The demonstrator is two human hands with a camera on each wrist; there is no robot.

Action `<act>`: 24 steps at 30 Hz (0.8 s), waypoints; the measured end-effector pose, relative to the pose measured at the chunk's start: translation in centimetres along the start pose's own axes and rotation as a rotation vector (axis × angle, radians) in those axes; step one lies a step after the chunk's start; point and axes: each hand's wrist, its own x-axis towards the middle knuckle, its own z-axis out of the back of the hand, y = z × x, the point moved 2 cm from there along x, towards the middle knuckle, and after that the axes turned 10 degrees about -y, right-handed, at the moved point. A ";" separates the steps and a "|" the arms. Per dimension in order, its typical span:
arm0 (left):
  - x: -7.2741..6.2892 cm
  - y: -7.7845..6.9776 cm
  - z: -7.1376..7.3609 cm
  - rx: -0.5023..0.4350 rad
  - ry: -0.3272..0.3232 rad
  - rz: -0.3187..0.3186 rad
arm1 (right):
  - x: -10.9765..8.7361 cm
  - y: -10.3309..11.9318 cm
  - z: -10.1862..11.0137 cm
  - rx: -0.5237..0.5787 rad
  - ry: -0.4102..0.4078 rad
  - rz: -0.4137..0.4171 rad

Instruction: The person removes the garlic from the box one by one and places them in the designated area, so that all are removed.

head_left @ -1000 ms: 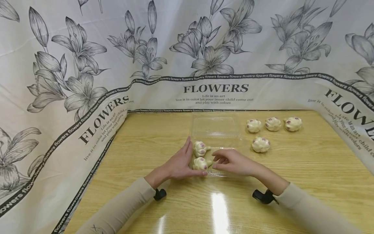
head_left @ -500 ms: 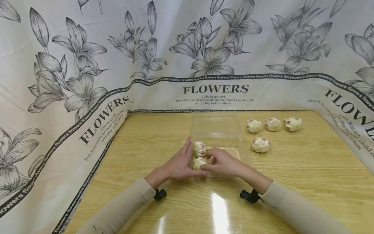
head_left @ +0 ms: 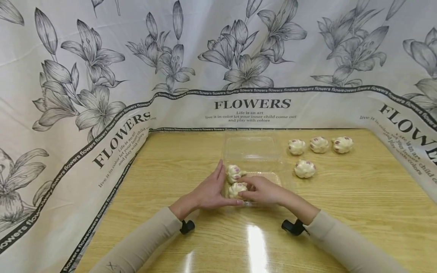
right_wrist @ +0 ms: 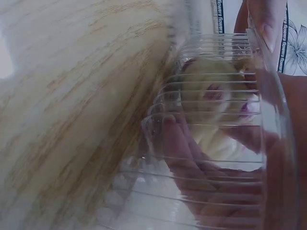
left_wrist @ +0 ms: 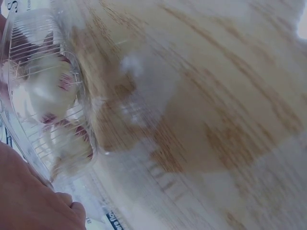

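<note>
A clear plastic clamshell box (head_left: 272, 177) lies open, its lid (head_left: 250, 147) folded back. Inside, along the left wall, sit two garlic bulbs with purple marks: the far garlic bulb (head_left: 233, 173) and the near garlic bulb (head_left: 235, 190). My left hand (head_left: 209, 190) rests against the box's left front corner, fingers straight along the left wall and thumb along the front. With thumb and fingers, my right hand (head_left: 264, 189) grips the near bulb from its right. Through the ribbed wall in the right wrist view, right-hand fingers (right_wrist: 184, 148) show beneath a garlic bulb (right_wrist: 211, 91).
Right of the box, a single garlic bulb (head_left: 305, 169) lies on the wooden table (head_left: 177, 151). Behind it stands a row of three more, including the rightmost garlic bulb (head_left: 343, 145). A flower-printed curtain (head_left: 252, 110) borders the table at the back and sides.
My right hand has come left from the middle of the box onto the near garlic bulb, which has since shifted slightly right. My left hand has stayed at the corner.
</note>
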 end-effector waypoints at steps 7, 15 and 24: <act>-0.1 0.1 -0.1 -0.007 0.012 0.012 | 0.1 0.2 -0.4 0.078 0.036 -0.103; -0.2 0.0 0.0 -0.009 0.017 0.009 | 0.3 0.7 -1.1 0.147 0.053 -0.199; -0.2 0.1 0.0 0.011 0.004 -0.014 | 0.7 1.5 -1.9 0.151 0.012 -0.254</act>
